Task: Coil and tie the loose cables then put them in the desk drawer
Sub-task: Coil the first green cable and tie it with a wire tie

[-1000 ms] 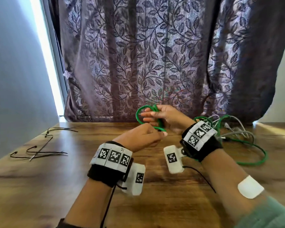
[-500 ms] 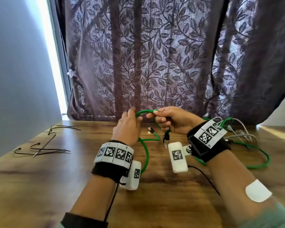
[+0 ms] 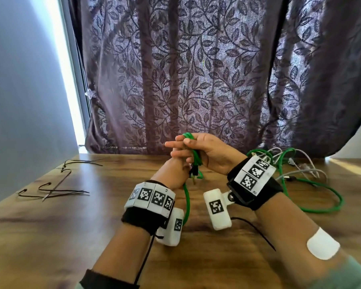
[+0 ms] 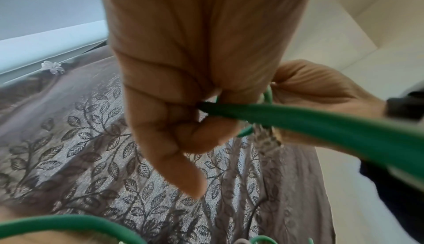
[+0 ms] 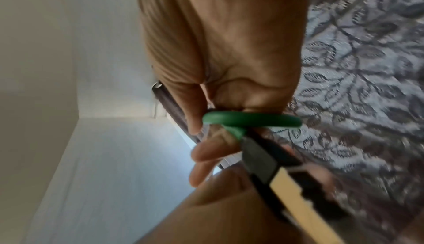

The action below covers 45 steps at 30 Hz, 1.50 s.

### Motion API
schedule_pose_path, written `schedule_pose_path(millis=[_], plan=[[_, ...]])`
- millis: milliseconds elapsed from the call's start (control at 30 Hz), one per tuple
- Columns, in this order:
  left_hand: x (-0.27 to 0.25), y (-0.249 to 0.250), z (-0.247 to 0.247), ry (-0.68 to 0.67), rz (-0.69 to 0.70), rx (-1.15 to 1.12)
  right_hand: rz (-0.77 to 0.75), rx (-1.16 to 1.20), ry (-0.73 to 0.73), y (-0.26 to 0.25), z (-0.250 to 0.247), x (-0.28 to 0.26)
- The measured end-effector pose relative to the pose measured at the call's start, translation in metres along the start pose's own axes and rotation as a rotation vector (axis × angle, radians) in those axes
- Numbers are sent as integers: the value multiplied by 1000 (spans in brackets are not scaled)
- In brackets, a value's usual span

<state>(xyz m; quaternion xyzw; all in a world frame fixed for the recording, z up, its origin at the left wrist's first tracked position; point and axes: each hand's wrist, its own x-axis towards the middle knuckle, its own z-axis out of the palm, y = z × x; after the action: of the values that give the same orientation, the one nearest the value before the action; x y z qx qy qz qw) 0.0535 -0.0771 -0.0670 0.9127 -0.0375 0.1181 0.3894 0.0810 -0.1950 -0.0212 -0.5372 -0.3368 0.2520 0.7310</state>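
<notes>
- The right hand (image 3: pixel 208 155) is raised above the wooden table (image 3: pixel 50 236), in front of the leaf-patterned curtain (image 3: pixel 196 69); its grip is closed round a small bundle of loops of the green cable (image 3: pixel 193 155), thumb on the near side, two fingers stretched out to the left
- The left hand (image 3: pixel 173 174) sits just below and against the right one; in the left wrist view its grip pinches a strand of the same green cable between curled fingers and thumb
- A dark plug (image 3: pixel 193 174) hangs below the held loops, between the two hands; from there one green strand drops past the left wrist toward the table
- The rest of the green cable lies on the right side of the table in a wide loop, mixed with a pile of loose grey and white cables (image 3: pixel 300 167)
- Thin black ties (image 3: pixel 56 188) lie on the left side of the table, well apart from the hands
- Both wrists wear black bands with white marker blocks
</notes>
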Motion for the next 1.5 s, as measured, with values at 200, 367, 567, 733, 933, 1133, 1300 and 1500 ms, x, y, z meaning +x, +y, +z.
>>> schedule_pose_path(millis=[200, 367, 567, 733, 933, 1133, 1300, 1500], plan=[[-14, 13, -1, -185, 46, 194, 15, -107, 128, -5, -8, -1], [-19, 18, 0, -323, 32, 552, -74, -438, 191, 11, -15, 8], [-23, 22, -18, -251, 248, 491, 12, -543, 4, 19, -18, 7], [-18, 14, -40, -3, 427, 260, 64, -326, -45, 21, -26, 3], [-9, -15, -54, 440, 339, 80, 138, -221, -195, 17, -16, 0], [-3, -12, -41, 439, 468, -134, 149, 9, -404, 3, -19, -8], [8, -22, -18, 403, 434, -187, -134, 413, -157, -20, -10, -8], [3, -7, -2, 98, 396, -129, -349, 221, 182, -28, -17, -10]])
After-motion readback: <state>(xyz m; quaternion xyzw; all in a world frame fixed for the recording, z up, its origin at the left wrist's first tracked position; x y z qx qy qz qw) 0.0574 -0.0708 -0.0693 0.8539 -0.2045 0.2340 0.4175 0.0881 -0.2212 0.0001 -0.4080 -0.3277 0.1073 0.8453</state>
